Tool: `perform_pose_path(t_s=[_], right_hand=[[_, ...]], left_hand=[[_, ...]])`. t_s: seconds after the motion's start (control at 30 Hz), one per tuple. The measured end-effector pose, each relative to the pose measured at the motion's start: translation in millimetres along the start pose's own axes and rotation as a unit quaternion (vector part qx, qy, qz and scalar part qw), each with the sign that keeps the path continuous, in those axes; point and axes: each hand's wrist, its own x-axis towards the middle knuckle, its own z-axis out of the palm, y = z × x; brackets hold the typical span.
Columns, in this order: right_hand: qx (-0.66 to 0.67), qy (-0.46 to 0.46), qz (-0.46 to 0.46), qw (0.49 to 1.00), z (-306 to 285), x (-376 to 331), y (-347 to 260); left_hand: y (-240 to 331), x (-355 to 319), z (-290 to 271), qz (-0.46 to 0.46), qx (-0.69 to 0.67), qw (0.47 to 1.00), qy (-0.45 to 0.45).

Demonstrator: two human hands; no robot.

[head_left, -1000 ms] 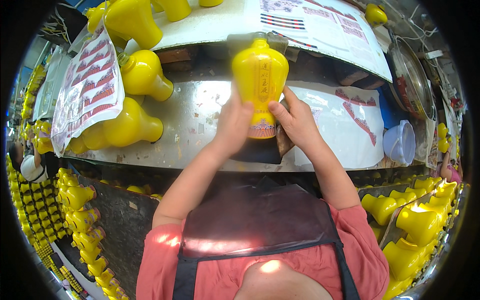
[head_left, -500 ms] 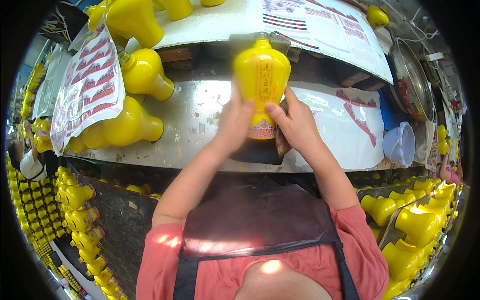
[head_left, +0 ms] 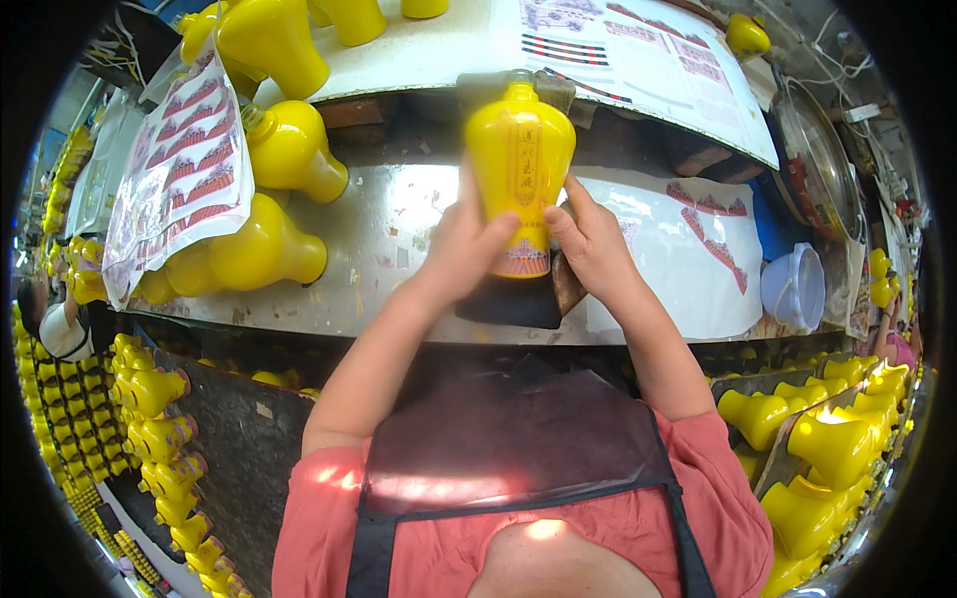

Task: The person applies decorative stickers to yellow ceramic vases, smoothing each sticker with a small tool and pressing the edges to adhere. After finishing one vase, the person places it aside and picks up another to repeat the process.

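Observation:
A yellow vase-shaped bottle (head_left: 519, 159) with a red band near its base stands upright on a dark block (head_left: 508, 301) at the middle of the bench. My left hand (head_left: 467, 244) grips its lower left side, thumb on the front. My right hand (head_left: 593, 239) presses the lower right side and also pinches a small brown pad (head_left: 565, 284) against it. Red markings run down the bottle's front.
Three more yellow bottles (head_left: 271, 257) lie left on the metal bench (head_left: 389, 229), beside sheets of red decals (head_left: 174, 174). White decal sheets (head_left: 688, 254) and a pale blue cup (head_left: 795, 287) lie right. Many yellow bottles (head_left: 150, 439) fill racks below at both sides.
The bottle has shifted very slightly right and my right thumb has moved up along its lower right side. Both hands stay on it.

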Motion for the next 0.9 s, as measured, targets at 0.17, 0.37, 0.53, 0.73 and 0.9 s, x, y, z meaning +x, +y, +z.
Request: perform_pose_path(t_s=[0.17, 0.37, 0.53, 0.73, 0.9], right_hand=[[-0.005, -0.032, 0.046, 0.998, -12.7, 2.8, -5.9], [-0.012, 0.038, -0.004, 0.999, -14.2, 18.7, -10.6], [0.073, 0.035, 0.001, 0.997, -10.4, 17.6, 2.0], [0.102, 0.081, 0.030, 0.991, -14.3, 21.4, -1.4], [0.292, 0.099, 0.062, 0.949, -37.7, 10.9, -6.6]], left_hand=[[-1.7, 3.2, 9.0, 0.029, 0.034, 0.994, 0.102], [0.1, 7.0, 9.2, 0.023, 0.052, 0.996, 0.066], [-0.3, 7.7, 11.2, 0.036, 0.012, 0.997, 0.072], [1.8, 4.4, 7.9, 0.004, -0.079, 0.997, 0.003], [-0.5, -0.2, 2.0, 0.013, -0.127, 0.992, 0.012]])
